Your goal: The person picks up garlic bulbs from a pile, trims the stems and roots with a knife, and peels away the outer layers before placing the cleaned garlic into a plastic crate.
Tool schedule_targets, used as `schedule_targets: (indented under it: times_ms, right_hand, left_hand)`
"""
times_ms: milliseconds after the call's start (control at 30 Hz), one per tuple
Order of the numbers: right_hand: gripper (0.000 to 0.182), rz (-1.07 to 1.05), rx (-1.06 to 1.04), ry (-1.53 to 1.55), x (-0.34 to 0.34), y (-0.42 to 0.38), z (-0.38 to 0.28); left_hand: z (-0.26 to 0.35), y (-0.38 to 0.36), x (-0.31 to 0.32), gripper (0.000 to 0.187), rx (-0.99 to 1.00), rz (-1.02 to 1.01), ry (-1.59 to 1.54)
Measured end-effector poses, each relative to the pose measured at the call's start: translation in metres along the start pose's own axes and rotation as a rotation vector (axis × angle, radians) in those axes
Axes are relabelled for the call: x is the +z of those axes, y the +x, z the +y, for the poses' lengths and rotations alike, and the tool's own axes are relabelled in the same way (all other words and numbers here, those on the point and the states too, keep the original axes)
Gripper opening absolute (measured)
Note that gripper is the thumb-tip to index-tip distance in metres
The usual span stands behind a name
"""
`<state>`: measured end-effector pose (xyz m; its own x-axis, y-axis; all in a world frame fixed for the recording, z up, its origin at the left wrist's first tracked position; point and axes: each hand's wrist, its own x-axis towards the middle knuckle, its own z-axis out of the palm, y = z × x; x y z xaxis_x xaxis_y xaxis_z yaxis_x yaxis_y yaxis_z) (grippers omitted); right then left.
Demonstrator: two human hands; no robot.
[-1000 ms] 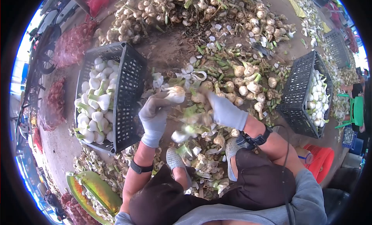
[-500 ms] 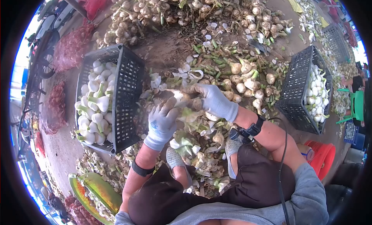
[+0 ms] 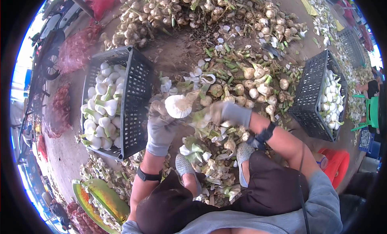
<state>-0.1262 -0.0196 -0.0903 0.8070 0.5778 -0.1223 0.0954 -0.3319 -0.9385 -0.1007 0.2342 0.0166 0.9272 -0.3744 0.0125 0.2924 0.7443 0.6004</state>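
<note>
A white garlic bulb point(image 3: 178, 106) with loose, pale outer skin is gripped in my left hand point(image 3: 159, 123), just right of the left black crate. My right hand point(image 3: 230, 113), in a grey-white glove, is to the right of the bulb, blurred by motion; its fingers are smeared, and what they may hold is not clear. Peeled skins and leaves point(image 3: 195, 148) lie on the ground below both hands, between my feet. Unpeeled garlic bulbs point(image 3: 262, 87) with cut stems lie beyond my right hand.
A black crate point(image 3: 136, 105) of white garlic stands at the left, another crate point(image 3: 310, 97) at the right. A large garlic heap point(image 3: 177, 10) lies ahead. Red net sacks point(image 3: 76, 48) are far left, a red bucket point(image 3: 336, 163) and green stool point(image 3: 371, 112) at the right.
My left hand has turned and now holds the bulb up, its white side showing. My right hand has moved away from it to the right. The view has shifted slightly.
</note>
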Motion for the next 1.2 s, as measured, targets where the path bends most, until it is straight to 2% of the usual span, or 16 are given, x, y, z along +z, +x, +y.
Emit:
schedule_targets:
  times_ms: [67,100,167,267,333,400,433,467,533,600,633,667,767,867,967,1200]
  right_hand:
    - [0.043,0.223,-0.278,-0.578,0.036,-0.010,-0.062]
    - [0.043,0.225,-0.269,-0.580,0.032,-0.007,-0.070]
    - [0.040,0.208,-0.056,0.830,0.014,0.001,-0.079]
    - [0.034,0.388,-0.190,0.992,-0.006,0.009,-0.099]
    - [0.021,0.380,-0.027,0.945,-0.026,-0.012,-0.124]
    - [0.012,0.104,-0.140,1.471,-0.041,-0.018,-0.134]
    - [0.011,-0.248,-0.496,1.637,-0.052,-0.019,-0.142]
    - [0.018,0.126,-0.350,1.685,-0.055,-0.038,-0.154]
    - [0.046,0.222,-0.405,0.379,-0.077,-0.026,-0.122]
    - [0.087,0.388,0.151,-0.629,-0.049,-0.026,-0.094]
    - [0.112,0.342,0.125,-0.673,-0.040,-0.021,-0.079]
    - [0.115,0.421,-0.125,-0.447,-0.031,-0.024,-0.075]
    - [0.114,0.471,-0.303,-0.033,-0.014,-0.021,-0.081]
    - [0.095,0.700,-0.300,-0.191,-0.006,-0.027,-0.089]
    - [0.047,0.795,-0.168,-0.168,-0.003,-0.039,-0.098]
    - [0.028,0.921,-0.192,-0.436,-0.011,-0.037,-0.079]
  left_hand:
    - [-0.003,-0.002,-0.005,0.019,-0.045,0.049,-0.030]
    - [-0.006,-0.001,-0.006,0.019,-0.089,0.086,-0.063]
    - [-0.013,0.001,-0.006,0.020,-0.110,0.039,-0.059]
    - [-0.024,-0.002,-0.011,0.019,-0.129,0.124,0.202]
    - [-0.028,-0.002,-0.010,0.017,-0.120,0.216,0.282]
    - [-0.031,0.004,-0.019,0.016,-0.193,0.318,0.358]
    - [-0.033,0.001,-0.024,0.014,-0.265,0.427,0.434]
    - [-0.037,-0.005,-0.029,0.014,-0.269,0.438,0.441]
    - [-0.042,-0.006,-0.035,0.011,-0.308,0.454,0.115]
    - [-0.038,-0.002,-0.019,0.018,-0.413,0.370,0.071]
    - [-0.039,0.001,-0.012,0.021,-0.438,0.356,0.000]
    - [-0.042,0.003,-0.008,0.023,-0.468,0.346,-0.072]
    - [-0.056,-0.003,-0.021,0.026,-0.496,0.199,-0.087]
    - [-0.057,0.000,-0.014,0.024,-0.553,0.227,-0.110]
    - [-0.060,0.000,0.003,0.018,-0.484,0.281,-0.039]
    - [-0.063,-0.004,0.039,0.011,-0.316,0.222,0.460]
